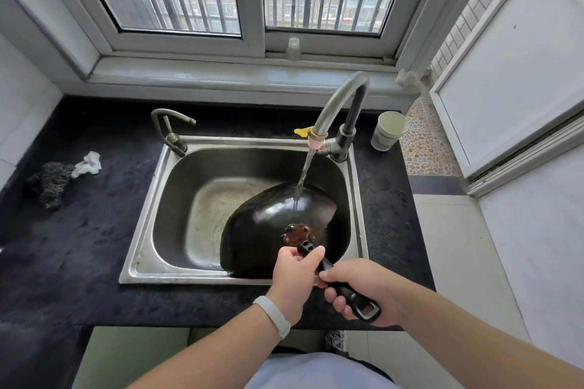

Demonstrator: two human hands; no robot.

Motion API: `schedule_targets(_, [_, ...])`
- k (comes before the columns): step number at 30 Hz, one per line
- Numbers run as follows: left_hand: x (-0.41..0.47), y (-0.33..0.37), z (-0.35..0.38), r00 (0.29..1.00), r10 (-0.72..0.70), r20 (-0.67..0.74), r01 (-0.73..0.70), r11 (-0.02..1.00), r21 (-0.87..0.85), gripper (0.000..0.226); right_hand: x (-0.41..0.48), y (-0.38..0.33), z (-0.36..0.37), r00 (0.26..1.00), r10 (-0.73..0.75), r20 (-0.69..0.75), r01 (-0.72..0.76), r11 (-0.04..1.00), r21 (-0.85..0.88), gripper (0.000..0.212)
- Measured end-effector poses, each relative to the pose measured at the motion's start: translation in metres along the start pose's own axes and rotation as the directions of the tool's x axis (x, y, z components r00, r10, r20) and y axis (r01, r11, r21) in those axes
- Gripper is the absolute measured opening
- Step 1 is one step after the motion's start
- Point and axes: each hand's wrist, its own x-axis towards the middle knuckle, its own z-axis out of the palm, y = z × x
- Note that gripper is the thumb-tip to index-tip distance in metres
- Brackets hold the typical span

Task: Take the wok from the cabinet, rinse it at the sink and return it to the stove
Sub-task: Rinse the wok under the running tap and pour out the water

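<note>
I wear a slim white rubbery wristband [274, 316] behind my left hand [292, 281], and pale blue-grey cloth [316, 371] at six o'clock.

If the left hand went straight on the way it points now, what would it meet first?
Most likely the brownish bracket joining the handle to the wok, just ahead of the left hand; depth is hard to judge.

Home kitchen; steel sink [142, 249], faucet [335, 104]
</note>
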Motion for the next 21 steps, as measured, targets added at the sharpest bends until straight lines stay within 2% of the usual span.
schedule_targets(4, [-0.001, 0.003, 0.003, 1.0, -0.013, 0.026, 0.013, 1.0, -0.009, 0.03, -0.002, 0.002, -0.002, 1.0, -0.018, -0.016, 0.018, 0.999, 0.033, 0.021])
schedule_targets(13, [0.0, 0.009, 0.008, 0.999, 0.002, 0.039, -0.004, 0.999, 0.05, 0.043, -0.011, 0.0, -0.001, 0.998, -0.054, -0.032, 0.056, 0.995, 0.085, 0.019])
schedule_targets(18, [-0.001, 0.006, 0.01, 0.998, -0.023, 0.064, 0.021, 0.999, 0.043, 0.043, -0.011, 0.005, -0.007, 0.999, -0.046, -0.025, 0.048, 0.996, 0.075, 0.021])
schedule_targets(21, [-0.005, 0.007, 0.011, 0.993, -0.052, 0.103, 0.054, 0.998, -0.016, 0.035, -0.01, 0.01, -0.01, 0.998, -0.062, -0.029, 0.063, 0.997, 0.051, 0.028])
